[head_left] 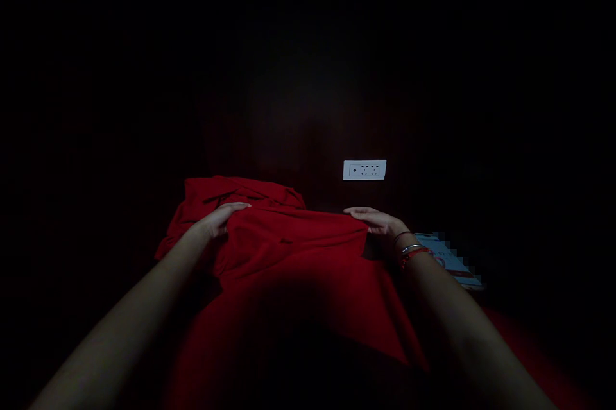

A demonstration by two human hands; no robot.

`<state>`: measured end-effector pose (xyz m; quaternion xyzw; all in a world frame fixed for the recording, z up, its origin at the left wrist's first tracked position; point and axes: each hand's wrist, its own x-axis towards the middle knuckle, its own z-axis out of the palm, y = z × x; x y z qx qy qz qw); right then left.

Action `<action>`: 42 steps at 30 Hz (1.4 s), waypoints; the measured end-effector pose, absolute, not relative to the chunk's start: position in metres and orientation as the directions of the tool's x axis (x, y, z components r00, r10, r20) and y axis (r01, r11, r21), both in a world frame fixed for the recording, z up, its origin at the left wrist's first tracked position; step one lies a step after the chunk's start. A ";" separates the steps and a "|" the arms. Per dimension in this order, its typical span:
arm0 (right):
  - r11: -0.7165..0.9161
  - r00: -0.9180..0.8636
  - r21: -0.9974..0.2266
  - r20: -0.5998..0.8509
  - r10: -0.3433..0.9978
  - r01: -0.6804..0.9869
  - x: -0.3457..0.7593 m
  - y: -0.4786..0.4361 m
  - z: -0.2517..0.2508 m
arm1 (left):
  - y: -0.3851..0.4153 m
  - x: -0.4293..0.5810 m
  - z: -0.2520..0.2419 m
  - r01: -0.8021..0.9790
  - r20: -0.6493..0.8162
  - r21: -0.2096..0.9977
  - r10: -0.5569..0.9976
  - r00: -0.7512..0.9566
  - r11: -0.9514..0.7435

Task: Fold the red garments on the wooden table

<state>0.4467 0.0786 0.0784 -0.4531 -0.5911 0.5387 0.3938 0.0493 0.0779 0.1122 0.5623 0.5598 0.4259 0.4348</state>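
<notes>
Red cloth point(301, 237), loosely creased, held spread out

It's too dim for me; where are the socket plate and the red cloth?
Socket plate point(364, 170): head view, middle of its pale face.
Red cloth point(308, 256): head view, its lit central part.

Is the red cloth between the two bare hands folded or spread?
Spread at the top: the bare left hand and right hand hold the red cloth wide between them. Whether doubled, I cannot tell.

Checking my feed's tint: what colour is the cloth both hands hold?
Red cloth, in the head view.
</notes>
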 end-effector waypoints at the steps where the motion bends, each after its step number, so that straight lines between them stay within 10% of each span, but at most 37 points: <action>1: -0.016 -0.337 -0.988 -0.069 0.939 0.156 0.446 0.079 0.080 | 0.080 0.048 0.111 0.278 0.019 0.960 1.000 0.009 -0.021; 7: 0.088 0.076 -0.810 0.162 0.984 0.580 0.423 0.098 0.073 | 0.087 0.061 0.116 0.683 0.360 0.717 0.912 -0.197 -0.136; 11: 0.020 0.235 -0.663 0.293 0.927 0.749 0.397 0.103 0.058 | 0.063 0.089 0.110 0.941 0.683 0.261 0.730 -0.022 -0.216; 14: 0.230 -0.009 -0.433 0.454 0.891 0.871 0.378 0.093 0.052 | 0.037 0.111 0.085 0.898 0.566 -0.201 0.702 0.432 -0.391; 18: 0.522 -0.479 -0.132 0.256 0.839 0.843 0.358 0.071 0.047 | 0.024 0.123 0.049 0.809 0.261 -0.366 0.784 0.564 -0.460; 27: 0.655 -0.635 -0.051 0.195 0.747 0.754 0.343 0.053 0.047 | 0.040 0.119 0.081 0.938 0.326 -0.180 0.882 0.342 -0.297; 35: 0.587 -0.475 -0.281 0.378 0.795 0.759 0.314 0.043 0.043 | 0.055 0.103 0.128 0.864 0.387 0.467 0.922 -0.009 -0.188; 42: 0.364 -0.210 -0.209 0.524 0.825 0.908 0.269 0.046 0.056 | 0.046 0.100 0.140 0.875 0.490 0.389 0.869 0.068 -0.287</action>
